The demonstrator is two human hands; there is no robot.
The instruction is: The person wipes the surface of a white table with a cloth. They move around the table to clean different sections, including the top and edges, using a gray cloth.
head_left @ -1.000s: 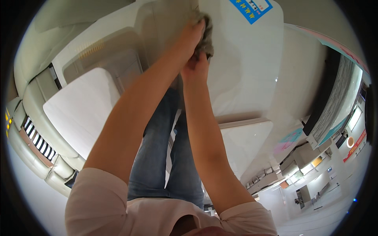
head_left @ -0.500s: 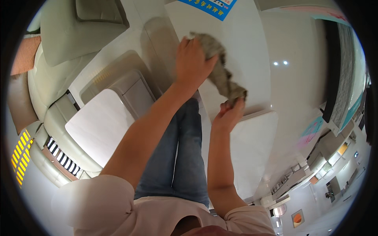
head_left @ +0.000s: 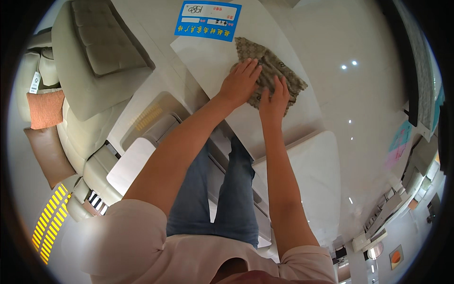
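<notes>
A grey-brown patterned cloth [head_left: 254,51] lies spread, somewhat rumpled, on the white tabletop [head_left: 203,59]. Flat on its left part rests my left hand [head_left: 239,84], fingers stretched out and held fairly close together. My right hand [head_left: 274,105] touches the cloth's near right part, its fingers extended and apart. Both palms face down, so the cloth right beneath them is hidden. Beyond the cloth, at the table's far end, a blue and white card [head_left: 208,29] lies flat.
Closer to me are a white rounded panel [head_left: 307,175] on the right and a smaller white panel [head_left: 132,163] on the left. A grey-green sofa [head_left: 104,90] with an orange cushion [head_left: 46,110] stands at the left. Glossy floor [head_left: 354,94] stretches off to the right.
The cloth was bunched and stretched between both hands; now it lies spread on the tabletop under them. My right hand has moved away from me, and both hands have opened out.
</notes>
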